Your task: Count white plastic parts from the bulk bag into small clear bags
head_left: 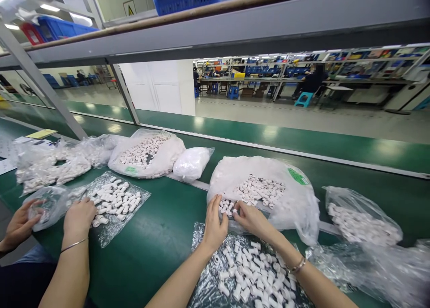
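My left hand (216,222) has its fingers stretched out along the mouth of a large clear bag (231,169), touching its near edge. The bag lies on its side, with small white ring-like plastic parts (260,189) heaped in its opening. Just to the right, my right hand (252,219) pinches what looks like one small white part at the bag's mouth. Below my wrists a clear plastic sheet (198,236) is spread out, and many loose white tube-shaped fittings (250,272) lie on it. My right forearm covers some of them.
At left, a co-worker's hands (79,216) handle a thin plastic bag (52,205) beside another sheet of white fittings (116,198). More filled bags (146,153) line the green bench (161,250). A bag of white parts (363,220) and crumpled plastic (379,267) lie at right. A shelf (215,32) spans overhead.
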Tool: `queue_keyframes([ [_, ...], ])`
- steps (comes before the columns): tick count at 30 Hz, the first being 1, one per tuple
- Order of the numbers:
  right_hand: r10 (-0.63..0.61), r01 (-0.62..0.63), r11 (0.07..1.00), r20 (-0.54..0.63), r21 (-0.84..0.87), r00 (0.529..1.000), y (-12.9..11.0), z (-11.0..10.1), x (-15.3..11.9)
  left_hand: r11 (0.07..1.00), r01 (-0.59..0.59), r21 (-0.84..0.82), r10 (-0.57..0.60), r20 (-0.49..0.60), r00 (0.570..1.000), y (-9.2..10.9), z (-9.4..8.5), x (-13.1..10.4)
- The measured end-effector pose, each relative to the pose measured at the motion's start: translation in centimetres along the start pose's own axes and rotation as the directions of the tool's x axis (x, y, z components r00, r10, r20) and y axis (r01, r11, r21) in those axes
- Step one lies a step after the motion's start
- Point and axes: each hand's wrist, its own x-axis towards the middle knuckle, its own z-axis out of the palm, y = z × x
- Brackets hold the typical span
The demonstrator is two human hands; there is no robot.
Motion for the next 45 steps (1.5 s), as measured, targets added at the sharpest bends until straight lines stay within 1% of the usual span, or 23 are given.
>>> queue_keyframes([
  [2,0.045,-0.063,0.937,0.06,0.344,0.997,0.5,-1.5,-0.8,1.0,0.011,-0.01,-0.011,0.007,1.0,0.0,0.0,0.0],
  [4,0.083,-0.113,0.728,0.078,0.676,0.994,1.1,-3.3,-1.6,0.999,0.026,-0.022,-0.026,0.015,1.0,0.1,0.0,-0.1],
  [6,0.134,-0.1,0.587,0.025,0.803,0.991,1.7,-4.9,-2.3,0.999,0.042,-0.034,-0.041,0.02,0.999,0.1,-0.1,-0.1],
  [7,0.159,-0.092,0.59,-0.004,0.802,0.987,2.0,-5.3,-2.5,0.998,0.047,-0.038,-0.046,0.022,0.999,0.1,-0.1,-0.1],
  [9,0.172,-0.096,0.731,-0.046,0.676,0.984,2.6,-5.6,-2.6,0.998,0.049,-0.04,-0.049,0.016,0.999,0.2,-0.1,0.0],
  [11,0.135,-0.086,0.916,-0.099,0.391,0.986,3.1,-4.8,-2.3,0.998,0.049,-0.041,-0.049,0.011,0.999,0.2,-0.1,0.0],
  [12,0.093,-0.062,0.973,-0.13,0.223,0.987,3.3,-4.2,-2.0,0.998,0.05,-0.043,-0.05,0.01,0.999,0.2,-0.1,0.0],
  [15,-0.048,0.025,0.986,-0.138,-0.167,0.989,3.6,-2.2,-0.9,0.997,0.049,-0.053,-0.049,0.009,0.999,0.1,-0.1,0.0],
  [17,-0.094,0.064,0.964,-0.106,-0.256,0.99,3.6,-1.3,-0.3,0.998,0.04,-0.052,-0.04,0.002,0.999,0.1,-0.1,0.0],
  [20,-0.094,0.062,0.963,-0.113,-0.261,0.989,3.4,-1.1,0.0,0.998,0.037,-0.043,-0.037,0.005,0.999,0.1,-0.2,0.1],
  [22,-0.055,0.036,0.992,-0.156,-0.121,0.986,3.3,-1.7,-0.3,0.998,0.046,-0.043,-0.046,0.012,0.999,0.2,-0.2,0.1],
  [24,0.045,-0.001,0.974,-0.188,0.226,0.981,3.1,-2.7,-0.8,0.998,0.052,-0.042,-0.051,0.013,0.999,0.2,-0.2,0.1],
  [25,0.103,-0.012,0.898,-0.184,0.44,0.978,3.1,-3.3,-1.1,0.998,0.05,-0.04,-0.05,0.013,0.999,0.2,-0.2,0.1],
  [27,0.182,0.004,0.656,-0.163,0.755,0.97,3.2,-4.5,-1.6,0.998,0.046,-0.032,-0.045,0.017,0.999,0.2,-0.2,0.1],
  [29,0.222,0.028,0.502,-0.16,0.864,0.962,3.4,-5.3,-1.8,0.998,0.049,-0.029,-0.049,0.022,0.999,0.3,-0.2,0.0],
  [30,0.23,0.021,0.507,-0.159,0.861,0.96,3.6,-5.5,-1.8,0.998,0.054,-0.029,-0.053,0.021,0.998,0.3,-0.2,0.0],
  [32,0.199,-0.025,0.675,-0.149,0.738,0.969,4.0,-5.4,-1.6,0.997,0.065,-0.034,-0.064,0.026,0.998,0.4,-0.3,0.0],
  [34,0.112,-0.035,0.903,-0.157,0.429,0.981,4.5,-4.8,-1.2,0.996,0.079,-0.04,-0.077,0.039,0.996,0.5,-0.3,0.0],
  [35,0.055,-0.018,0.975,-0.163,0.221,0.985,4.7,-4.3,-1.0,0.996,0.084,-0.041,-0.082,0.045,0.996,0.5,-0.3,0.0],
  [37,-0.038,0.018,0.99,-0.14,-0.139,0.989,5.1,-3.2,-0.6,0.995,0.088,-0.039,-0.086,0.049,0.995,0.5,-0.4,0.0],
  [39,-0.065,0.034,0.95,-0.09,-0.31,0.994,5.3,-2.3,-0.3,0.996,0.086,-0.034,-0.084,0.049,0.995,0.4,-0.4,0.1],
  [42,-0.055,0.03,0.946,-0.068,-0.323,0.996,5.4,-1.7,0.0,0.995,0.089,-0.035,-0.087,0.056,0.995,0.4,-0.4,0.1],
  [45,-0.037,0.008,0.954,-0.093,-0.299,0.995,5.0,-2.2,-0.2,0.995,0.085,-0.046,-0.083,0.051,0.995,0.4,-0.3,0.2],
])
